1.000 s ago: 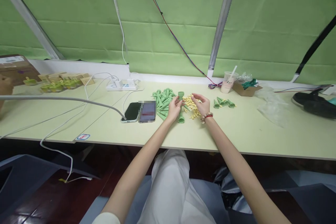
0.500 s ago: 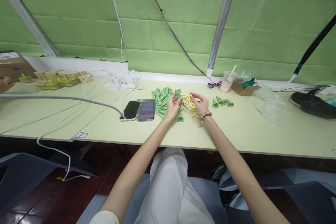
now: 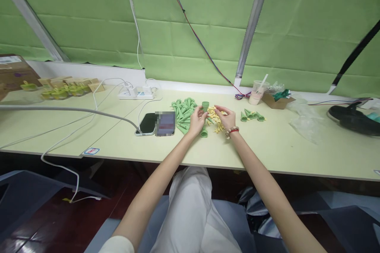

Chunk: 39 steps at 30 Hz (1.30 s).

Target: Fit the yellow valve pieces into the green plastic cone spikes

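My left hand (image 3: 197, 122) is closed round a green plastic cone-shaped piece (image 3: 205, 105), its wide round end pointing up. My right hand (image 3: 228, 118) is close by on the right, thumb and fingertips pinched together. Whatever lies between those fingertips is too small to make out. Under and between the hands spreads a pile of small yellow plastic pieces (image 3: 219, 127). One more green cone (image 3: 204, 133) lies in front of my left hand with its wide end toward me. Many similar green cones (image 3: 184, 114) are heaped to the left.
Several green cones with yellow bits (image 3: 251, 115) lie on the right. Two phones (image 3: 146, 125) sit left of the heap, with a white cable. Behind are a power strip (image 3: 136, 94), a drink cup (image 3: 256, 93) and a cardboard box (image 3: 277, 102). A plastic bag (image 3: 305, 122) lies farther right.
My left hand has shifted slightly right with the green cone, bringing it nearer my right hand. My right hand stays almost in place, still pinched.
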{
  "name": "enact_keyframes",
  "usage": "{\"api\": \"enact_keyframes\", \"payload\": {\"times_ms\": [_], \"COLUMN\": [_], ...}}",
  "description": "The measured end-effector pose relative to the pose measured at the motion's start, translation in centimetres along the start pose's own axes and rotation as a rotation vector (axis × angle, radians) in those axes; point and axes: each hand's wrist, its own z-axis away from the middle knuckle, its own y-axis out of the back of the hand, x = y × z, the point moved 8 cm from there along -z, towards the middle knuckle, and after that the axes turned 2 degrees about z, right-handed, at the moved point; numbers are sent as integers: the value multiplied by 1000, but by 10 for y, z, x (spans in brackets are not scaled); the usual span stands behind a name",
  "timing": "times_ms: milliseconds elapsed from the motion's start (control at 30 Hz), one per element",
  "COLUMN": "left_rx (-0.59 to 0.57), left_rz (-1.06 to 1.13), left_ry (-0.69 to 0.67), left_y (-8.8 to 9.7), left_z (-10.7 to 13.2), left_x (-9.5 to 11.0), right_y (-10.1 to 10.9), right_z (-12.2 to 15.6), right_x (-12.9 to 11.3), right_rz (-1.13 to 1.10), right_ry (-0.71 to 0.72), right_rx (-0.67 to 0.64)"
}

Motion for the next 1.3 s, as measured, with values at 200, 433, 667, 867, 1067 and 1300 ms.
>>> {"api": "enact_keyframes", "payload": {"times_ms": [200, 433, 667, 867, 1067, 1300], "left_rx": [-33, -51, -52, -80, -14, -66], "left_rz": [-45, -155, -234, -305, -228, -187], "left_ry": [-71, -144, -190, -233, -137, -132], "left_y": [-2, -2, 0, -3, 1, -3], "left_z": [1, 4, 4, 5, 1, 2], "left_x": [5, 14, 16, 17, 9, 9], "right_y": [-2, -5, -16, -21, -16, -24], "right_z": [0, 0, -2, 4, 11, 10], "right_x": [1, 13, 27, 21, -8, -5], "right_rz": [-2, 21, -57, -48, 289, 74], "right_ry": [-19, -135, -201, -183, 107, 53], "right_rx": [2, -28, -127, -186, -189, -281]}}
